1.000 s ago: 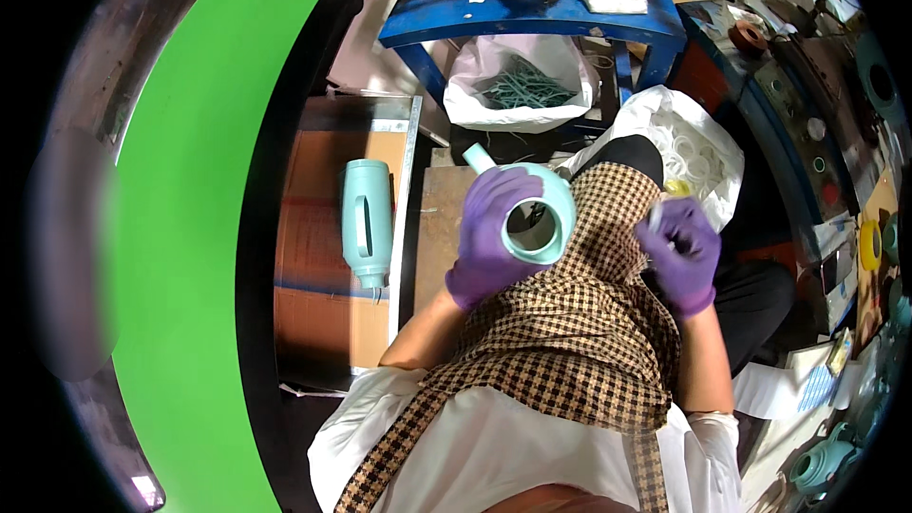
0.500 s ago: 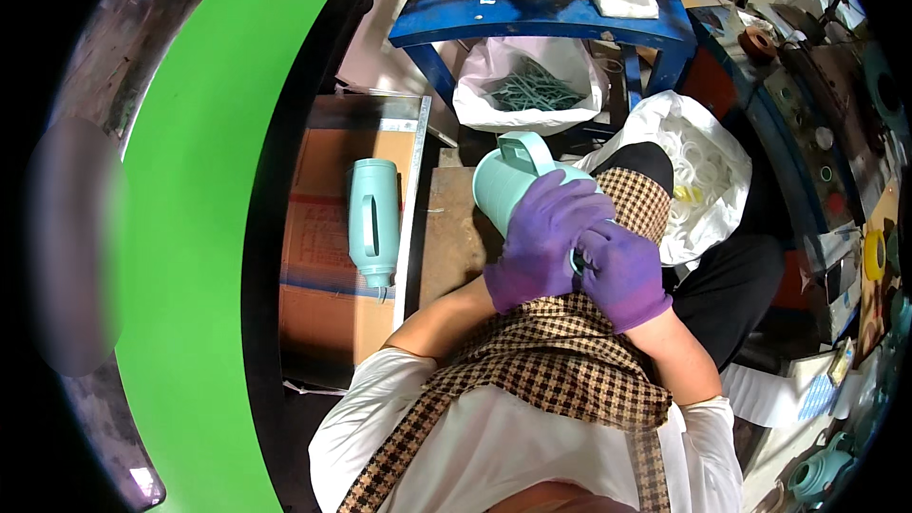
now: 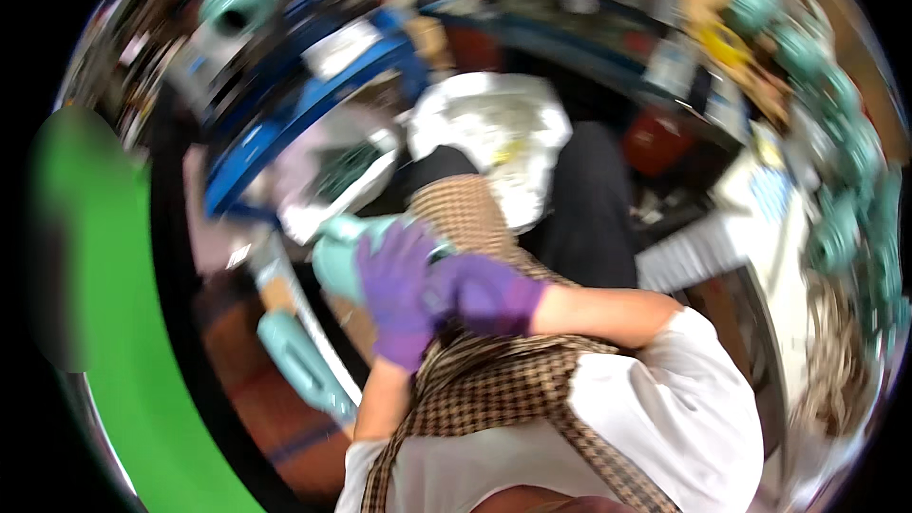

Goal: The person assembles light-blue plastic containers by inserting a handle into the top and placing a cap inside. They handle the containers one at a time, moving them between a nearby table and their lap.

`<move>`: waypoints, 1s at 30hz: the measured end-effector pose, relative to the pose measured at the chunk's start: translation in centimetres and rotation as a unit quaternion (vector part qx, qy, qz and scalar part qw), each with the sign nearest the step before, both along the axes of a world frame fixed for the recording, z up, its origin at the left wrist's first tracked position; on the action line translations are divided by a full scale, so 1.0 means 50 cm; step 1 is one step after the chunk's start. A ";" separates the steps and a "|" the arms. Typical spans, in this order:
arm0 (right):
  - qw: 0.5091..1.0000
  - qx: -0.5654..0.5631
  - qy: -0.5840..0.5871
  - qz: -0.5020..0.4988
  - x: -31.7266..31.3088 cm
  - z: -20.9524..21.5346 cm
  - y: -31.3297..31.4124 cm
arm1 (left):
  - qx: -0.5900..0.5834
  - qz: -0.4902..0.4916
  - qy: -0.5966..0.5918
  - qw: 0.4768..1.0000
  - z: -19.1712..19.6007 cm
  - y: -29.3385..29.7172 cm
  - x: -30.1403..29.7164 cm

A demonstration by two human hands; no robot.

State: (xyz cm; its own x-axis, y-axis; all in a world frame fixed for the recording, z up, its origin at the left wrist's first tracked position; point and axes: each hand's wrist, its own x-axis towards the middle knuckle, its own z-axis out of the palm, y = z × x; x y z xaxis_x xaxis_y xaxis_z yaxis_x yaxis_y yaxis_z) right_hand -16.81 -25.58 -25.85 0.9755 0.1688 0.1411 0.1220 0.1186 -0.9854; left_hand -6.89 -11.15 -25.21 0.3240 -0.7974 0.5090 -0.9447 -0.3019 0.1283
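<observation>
A mint-green thermos jug (image 3: 339, 263) lies tilted across my lap, its broad end toward the left. My left hand (image 3: 399, 290), in a purple glove, is wrapped over the jug's body from above. My right hand (image 3: 489, 294), gloved in the same purple, is closed beside the left at the jug's narrower end. Motion blur and the hands themselves hide that end and whatever the right fingers grip. To the left, a second jug (image 3: 302, 361) of the same colour, with a side handle, lies on a brown cardboard box (image 3: 256, 399).
A white sack (image 3: 537, 100) of clear rings stands ahead of my knees. Left of it, another sack (image 3: 370, 201) holds dark green strips beneath a blue bench (image 3: 285, 114). Several mint-green jugs (image 3: 834, 233) line the right side. A bright green surface (image 3: 123, 323) runs along the left.
The view has swung to the right, blurring everything and bringing the row of jugs into sight. Both hands stay together on the jug in my lap.
</observation>
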 end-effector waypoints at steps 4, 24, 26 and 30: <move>0.908 -0.228 -0.280 -0.212 -0.134 -0.012 -0.050 | 0.022 -0.062 -0.067 0.996 0.038 0.026 -0.031; 0.366 -0.590 0.184 -0.696 -0.680 -0.157 -0.620 | 0.077 -0.288 -0.194 0.935 -0.070 0.038 -0.078; 0.312 -0.644 -0.022 -0.698 -0.604 -0.109 -0.575 | 0.090 -0.254 -0.334 0.903 -0.087 0.054 -0.069; 0.725 -0.288 -0.111 -0.616 -0.295 -0.019 -0.456 | 0.138 -0.268 -0.424 0.854 -0.115 0.061 -0.063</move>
State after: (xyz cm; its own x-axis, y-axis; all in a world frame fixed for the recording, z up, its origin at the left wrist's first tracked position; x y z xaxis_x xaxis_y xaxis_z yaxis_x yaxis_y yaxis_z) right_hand -31.55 -48.35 -26.79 0.3998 -0.7183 0.5693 -0.0517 -0.6378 -0.7684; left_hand -10.06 -8.09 -30.97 -0.5172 -0.8428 0.1489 -0.6749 0.2947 -0.6765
